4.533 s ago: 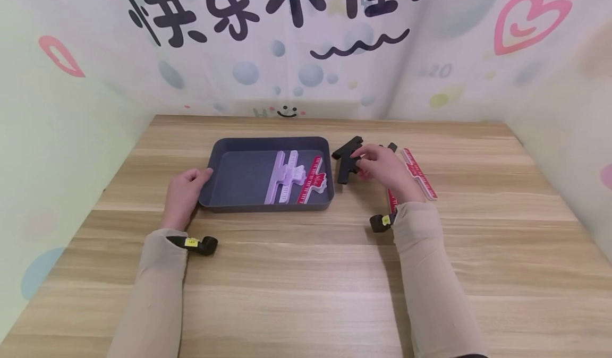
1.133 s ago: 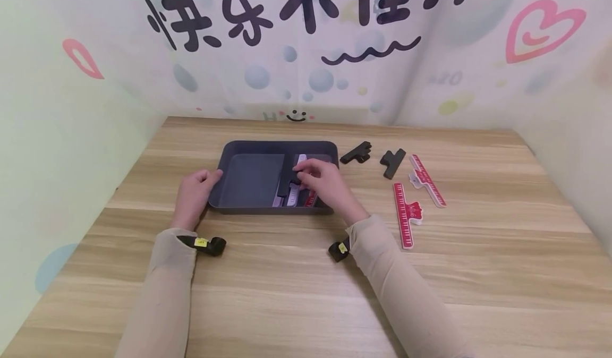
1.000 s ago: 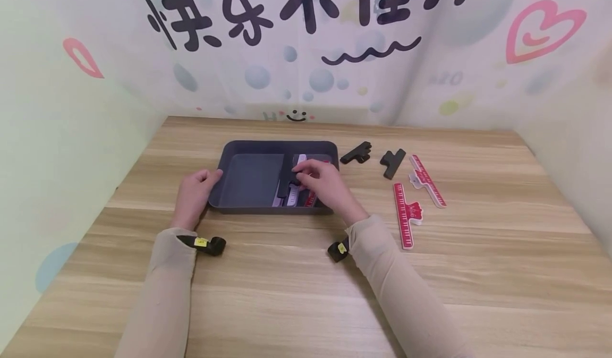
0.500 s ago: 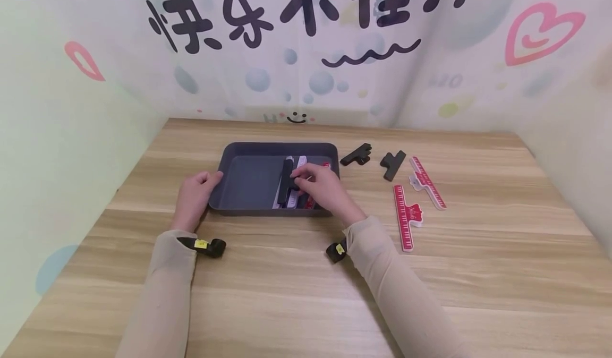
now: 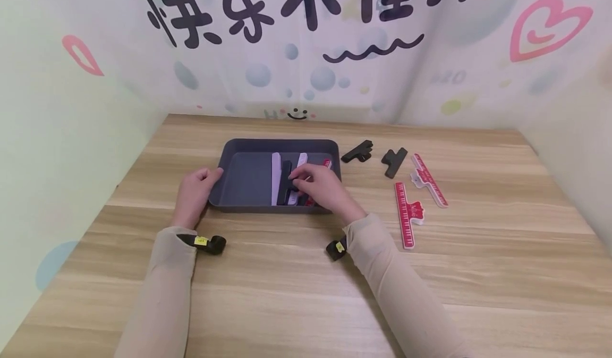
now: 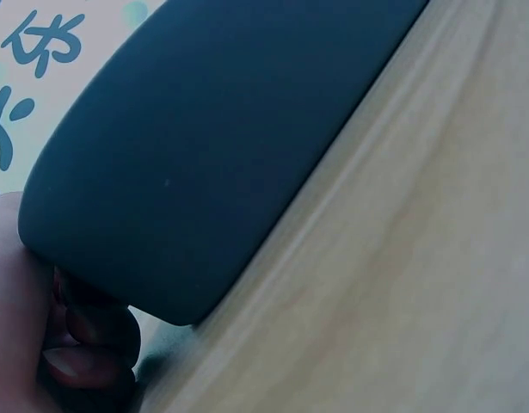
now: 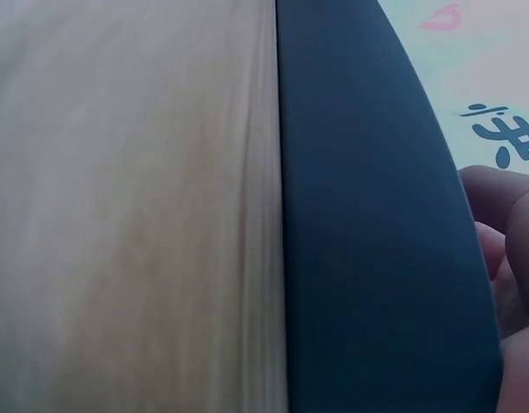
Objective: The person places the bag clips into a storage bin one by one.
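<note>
A dark grey tray [image 5: 248, 182] sits on the table, its left end gripped by my left hand [image 5: 191, 194]. In the left wrist view, fingers [image 6: 92, 361] curl under that end. Inside the tray, toward the right, my right hand [image 5: 327, 189] pinches the handle of a black clip [image 5: 284, 184]. That clip lies between a lilac ruler-shaped clip [image 5: 275, 177] on its left and a pale lilac one [image 5: 302, 159], partly covered. A red ruler-shaped clip [image 5: 327, 163] at the tray's right end is mostly hidden by the hand. The right wrist view shows mainly the tray's outer wall [image 7: 376, 224].
Right of the tray lie a black clip [image 5: 358, 151], another black clip [image 5: 394, 162] and two red ruler-shaped clips, one farther back [image 5: 430, 181] and one nearer [image 5: 405, 214]. A printed curtain [image 5: 306, 82] hangs behind the wooden table [image 5: 287, 283].
My right hand has brought a black clip from the table leftward into the tray, then shifted it slightly, uncovering the lilac clip. My left hand has stayed at the tray's left end.
</note>
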Tool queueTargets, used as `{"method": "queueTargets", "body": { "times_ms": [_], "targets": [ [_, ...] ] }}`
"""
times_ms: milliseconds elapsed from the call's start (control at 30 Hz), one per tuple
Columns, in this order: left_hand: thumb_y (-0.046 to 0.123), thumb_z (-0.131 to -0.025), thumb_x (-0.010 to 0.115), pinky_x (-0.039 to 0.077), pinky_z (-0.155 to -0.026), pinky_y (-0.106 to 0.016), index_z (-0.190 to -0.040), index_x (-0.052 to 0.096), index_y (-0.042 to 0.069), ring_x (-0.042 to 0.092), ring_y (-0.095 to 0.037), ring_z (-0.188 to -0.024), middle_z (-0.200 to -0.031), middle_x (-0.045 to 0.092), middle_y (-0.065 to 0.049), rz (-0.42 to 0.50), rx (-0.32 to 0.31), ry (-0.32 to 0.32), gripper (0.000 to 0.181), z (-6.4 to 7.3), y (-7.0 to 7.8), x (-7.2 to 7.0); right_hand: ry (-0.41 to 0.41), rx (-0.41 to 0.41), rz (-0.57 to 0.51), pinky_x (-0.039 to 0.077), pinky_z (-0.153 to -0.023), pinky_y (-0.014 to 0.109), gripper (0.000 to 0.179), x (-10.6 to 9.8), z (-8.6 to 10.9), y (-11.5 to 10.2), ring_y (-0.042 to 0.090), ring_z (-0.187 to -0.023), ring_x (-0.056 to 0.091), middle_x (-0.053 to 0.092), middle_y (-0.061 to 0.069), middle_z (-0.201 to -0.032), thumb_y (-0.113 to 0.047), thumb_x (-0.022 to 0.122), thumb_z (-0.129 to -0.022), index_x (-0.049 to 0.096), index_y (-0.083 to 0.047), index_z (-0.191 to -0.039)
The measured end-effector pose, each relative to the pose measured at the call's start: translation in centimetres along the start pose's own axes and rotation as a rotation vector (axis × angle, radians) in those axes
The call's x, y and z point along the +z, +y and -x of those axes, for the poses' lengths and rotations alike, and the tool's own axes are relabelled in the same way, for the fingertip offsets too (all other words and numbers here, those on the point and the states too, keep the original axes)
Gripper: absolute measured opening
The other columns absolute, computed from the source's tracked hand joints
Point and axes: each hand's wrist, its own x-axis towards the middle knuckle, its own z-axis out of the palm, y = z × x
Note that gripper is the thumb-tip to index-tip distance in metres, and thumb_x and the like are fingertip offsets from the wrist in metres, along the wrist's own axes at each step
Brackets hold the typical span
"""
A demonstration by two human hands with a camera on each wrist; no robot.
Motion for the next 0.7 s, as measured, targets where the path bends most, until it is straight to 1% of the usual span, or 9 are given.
{"method": "queueTargets", "body": {
  "times_ms": [200, 367, 600, 700],
  "targets": [
    [0.051, -0.082, 0.055, 0.027, -0.053, -0.03, -0.064, 0.039, 0.004, 0.036, -0.019, -0.058, -0.058, 0.031, 0.0, 0.003, 0.005, 0.005, 0.052, -0.01, 0.01, -0.03, -0.016, 0.012, 0.029, 0.045, -0.054, 0.029, 0.012, 0.13, -0.05, -0.11, 0.013, -0.065, 0.06, 0.063, -0.001, -0.073, -0.018, 0.057, -0.087, 0.063, -0.018, -0.097],
    [0.05, -0.083, 0.055, 0.027, -0.052, -0.03, -0.064, 0.04, 0.004, 0.035, -0.019, -0.057, -0.057, 0.031, 0.001, 0.001, 0.008, 0.006, 0.052, 0.07, 0.02, -0.07, -0.022, 0.004, 0.045, 0.044, -0.055, 0.029, 0.014, 0.18, -0.04, -0.16, 0.012, -0.066, 0.06, 0.063, -0.002, -0.074, -0.019, 0.058, -0.086, 0.063, -0.018, -0.1],
    [0.05, -0.083, 0.055, 0.028, -0.053, -0.03, -0.064, 0.039, 0.004, 0.036, -0.019, -0.057, -0.057, 0.031, 0.001, 0.011, -0.001, 0.005, 0.051, 0.07, 0.1, -0.08, -0.022, -0.025, 0.107, 0.044, -0.061, 0.026, 0.019, 0.2, -0.06, -0.22, 0.008, -0.072, 0.057, 0.061, -0.006, -0.086, -0.023, 0.06, -0.084, 0.063, -0.02, -0.103],
    [0.049, -0.083, 0.055, 0.028, -0.053, -0.03, -0.064, 0.04, 0.004, 0.036, -0.019, -0.058, -0.057, 0.031, 0.001, 0.012, -0.004, 0.003, 0.051, 0.07, 0.11, -0.08, -0.04, -0.039, 0.119, 0.044, -0.063, 0.025, 0.02, 0.19, 0.0, -0.29, 0.007, -0.075, 0.056, 0.06, -0.006, -0.089, -0.022, 0.06, -0.085, 0.062, -0.02, -0.105]
  ]
}}
